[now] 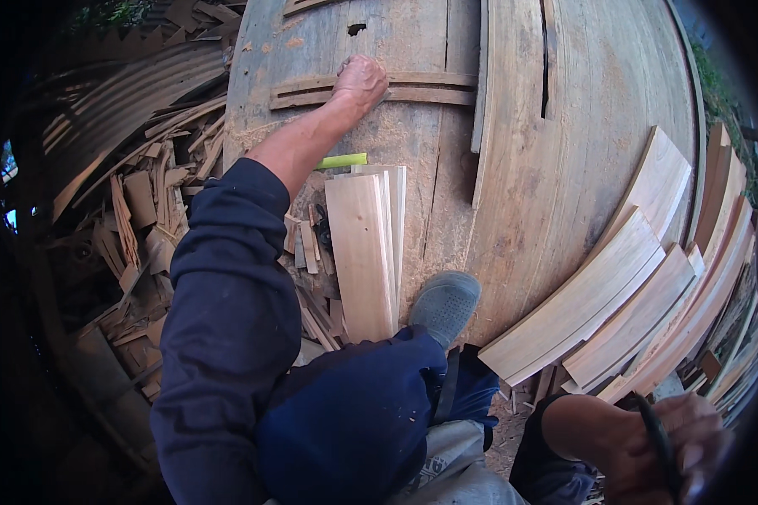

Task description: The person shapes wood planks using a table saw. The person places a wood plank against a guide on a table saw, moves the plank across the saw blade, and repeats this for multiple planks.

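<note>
My left hand (pixel 360 82), fingers curled closed, rests on a pair of narrow parallel wooden strips (pixel 429 88) lying crosswise on the weathered plank platform (pixel 531 210); what it grips is hidden. Below that arm are a yellow-green strip (pixel 345 159) and several pale boards (pixel 362 257) stacked lengthwise. My right hand (pixel 682 442), low at the right and somewhat blurred, is closed on a dark, slim pen-like tool (pixel 659 438). My foot in a grey-blue perforated clog (pixel 445 305) is on the platform beside the pale boards.
Cut boards (pixel 577 286) lie along the platform's right side, with more stacked beyond. At the left are a heap of wood offcuts (pixel 143 202) and a corrugated sheet (pixel 135 93). A long narrow batten (pixel 482 118) runs lengthwise right of my left hand.
</note>
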A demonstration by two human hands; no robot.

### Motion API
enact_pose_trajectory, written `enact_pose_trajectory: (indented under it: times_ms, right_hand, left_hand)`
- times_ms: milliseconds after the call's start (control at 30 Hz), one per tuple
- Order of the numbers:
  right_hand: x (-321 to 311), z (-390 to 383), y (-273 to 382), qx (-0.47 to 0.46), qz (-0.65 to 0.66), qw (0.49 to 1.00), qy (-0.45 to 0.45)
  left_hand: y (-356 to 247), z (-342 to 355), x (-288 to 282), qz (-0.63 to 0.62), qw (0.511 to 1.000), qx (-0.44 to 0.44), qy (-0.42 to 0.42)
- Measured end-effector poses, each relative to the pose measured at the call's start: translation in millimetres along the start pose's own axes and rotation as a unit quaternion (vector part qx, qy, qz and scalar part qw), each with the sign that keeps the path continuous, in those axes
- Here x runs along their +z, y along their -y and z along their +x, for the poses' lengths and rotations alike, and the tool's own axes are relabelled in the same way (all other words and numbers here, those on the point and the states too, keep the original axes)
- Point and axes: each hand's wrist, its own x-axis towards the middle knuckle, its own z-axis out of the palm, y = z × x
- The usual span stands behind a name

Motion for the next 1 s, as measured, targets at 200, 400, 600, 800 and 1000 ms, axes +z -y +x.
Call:
enact_pose_trajectory:
  times_ms: [200, 400, 600, 800, 1000]
  right_hand:
    - [130.9, -42.0, -213.2, 0.293, -0.037, 0.948, -0.115]
    - [159.2, -60.8, -312.8, 0.235, -0.226, 0.942, -0.081]
    - [154.2, -27.5, -297.0, 0.305, -0.23, 0.924, 0.022]
    - [150.4, -34.6, -318.4, 0.182, -0.226, 0.956, -0.047]
    - [151.9, -78.2, -251.5, 0.232, -0.216, 0.946, -0.063]
  left_hand:
    - [11.9, -8.1, 1.4, -0.072, 0.996, -0.043, 0.043]
    - [6.8, -1.2, -15.4, -0.097, 0.994, -0.041, 0.036]
    - [10.5, -8.5, -5.9, -0.093, 0.995, -0.024, 0.038]
    - [7.6, 3.4, -13.1, -0.109, 0.993, -0.017, 0.037]
    - [10.4, -6.6, 17.1, -0.067, 0.997, -0.029, -0.015]
